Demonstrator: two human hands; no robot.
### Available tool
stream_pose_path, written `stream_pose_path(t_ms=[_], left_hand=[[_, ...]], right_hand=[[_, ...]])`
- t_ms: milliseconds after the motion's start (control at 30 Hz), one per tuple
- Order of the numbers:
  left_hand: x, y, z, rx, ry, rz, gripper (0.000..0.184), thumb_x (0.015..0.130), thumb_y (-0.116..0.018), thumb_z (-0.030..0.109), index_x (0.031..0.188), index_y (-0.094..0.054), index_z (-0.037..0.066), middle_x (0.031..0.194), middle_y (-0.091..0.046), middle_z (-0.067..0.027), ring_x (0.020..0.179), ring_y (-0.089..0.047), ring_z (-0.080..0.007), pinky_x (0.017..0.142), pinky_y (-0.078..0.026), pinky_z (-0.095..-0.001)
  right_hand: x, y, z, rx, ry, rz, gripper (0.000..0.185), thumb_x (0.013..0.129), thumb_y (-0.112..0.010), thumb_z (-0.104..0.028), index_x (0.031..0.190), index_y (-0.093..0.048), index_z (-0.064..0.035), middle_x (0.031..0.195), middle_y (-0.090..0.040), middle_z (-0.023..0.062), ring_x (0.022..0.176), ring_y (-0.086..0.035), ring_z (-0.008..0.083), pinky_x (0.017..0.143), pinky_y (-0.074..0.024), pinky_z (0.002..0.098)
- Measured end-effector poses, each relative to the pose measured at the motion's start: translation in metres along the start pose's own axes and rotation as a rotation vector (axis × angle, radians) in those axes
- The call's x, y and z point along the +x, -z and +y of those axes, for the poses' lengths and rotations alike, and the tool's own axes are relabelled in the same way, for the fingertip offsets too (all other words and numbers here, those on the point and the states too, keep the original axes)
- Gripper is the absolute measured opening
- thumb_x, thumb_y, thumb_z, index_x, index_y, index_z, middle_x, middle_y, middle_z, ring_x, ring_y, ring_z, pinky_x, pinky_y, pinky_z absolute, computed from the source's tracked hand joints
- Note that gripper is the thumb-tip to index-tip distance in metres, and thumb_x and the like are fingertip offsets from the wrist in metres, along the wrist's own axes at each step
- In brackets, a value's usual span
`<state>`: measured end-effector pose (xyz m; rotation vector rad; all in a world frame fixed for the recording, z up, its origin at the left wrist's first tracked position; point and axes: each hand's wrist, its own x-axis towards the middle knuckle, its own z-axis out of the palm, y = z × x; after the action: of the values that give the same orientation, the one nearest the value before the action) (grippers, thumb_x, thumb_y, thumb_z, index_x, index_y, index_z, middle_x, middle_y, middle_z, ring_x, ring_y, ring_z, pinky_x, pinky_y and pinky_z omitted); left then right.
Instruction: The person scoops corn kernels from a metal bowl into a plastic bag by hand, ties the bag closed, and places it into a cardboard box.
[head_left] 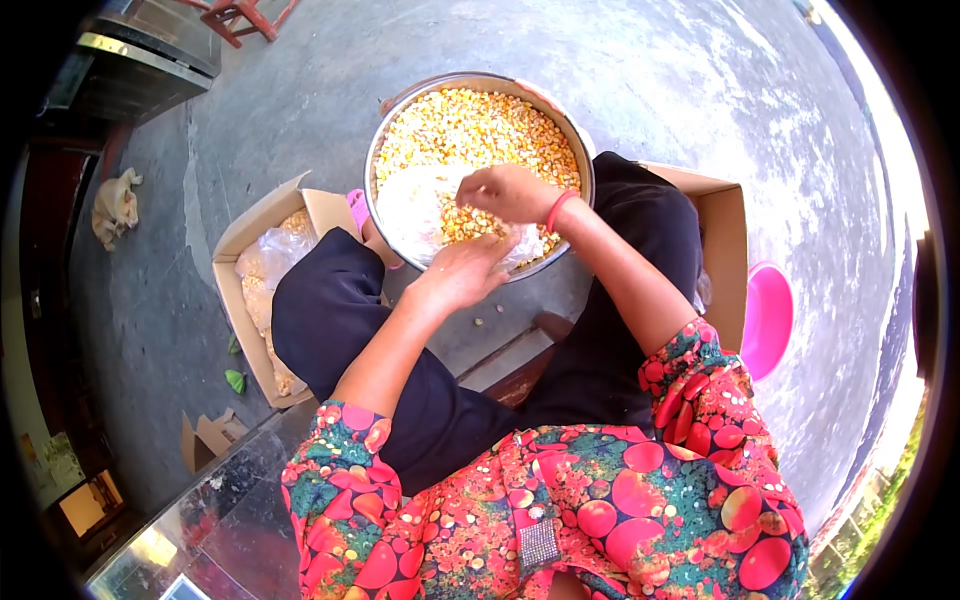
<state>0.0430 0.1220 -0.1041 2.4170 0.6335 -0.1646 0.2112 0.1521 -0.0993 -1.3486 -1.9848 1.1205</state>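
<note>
A large round metal pot [578, 128] full of yellow corn kernels [470, 125] stands between the knees. Whitish clear plastic [405, 205] lies over the near left part of the corn, with some kernels on it. My left hand [466, 272] rests at the near rim beside the plastic, fingers stretched toward the right; its palm is hidden. Above the kernels is my right hand [508, 193], a red band on its wrist. Its fingers curl inward, and anything between them is too small to make out.
A cardboard box [228, 262] with bagged kernels stands left of the legs; another box [722, 225] is on the right, beside a pink basin [768, 320]. A dog [117, 208] lies on the concrete floor at far left. A red stool [238, 18] stands behind.
</note>
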Motion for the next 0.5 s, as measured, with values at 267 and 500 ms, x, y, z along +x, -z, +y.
stream_pose_path(t_ms=[267,500], left_hand=[[-0.002,0.000,-0.003,-0.037,-0.007,0.011,0.051,0.079,-0.059,0.017,0.127,-0.044,0.010,0.113,-0.053,-0.0171,0.102,-0.053,-0.0332,0.087,-0.043,-0.0395],[-0.005,0.003,-0.003,-0.051,0.008,0.009,0.048,0.078,-0.061,0.018,0.123,-0.048,0.010,0.107,-0.057,-0.0167,0.097,-0.055,-0.0331,0.084,-0.045,-0.0396]], right_hand=[[0.003,0.014,0.071,-0.478,-0.260,0.403,0.032,0.080,-0.054,-0.018,0.111,-0.056,-0.0134,0.111,-0.054,0.0150,0.103,-0.052,0.0336,0.087,-0.0437,0.0408],[-0.002,-0.009,0.078,-0.654,-0.155,0.264,0.037,0.082,-0.055,-0.031,0.115,-0.051,-0.0166,0.122,-0.047,0.0111,0.112,-0.045,0.0312,0.085,-0.0444,0.0431]])
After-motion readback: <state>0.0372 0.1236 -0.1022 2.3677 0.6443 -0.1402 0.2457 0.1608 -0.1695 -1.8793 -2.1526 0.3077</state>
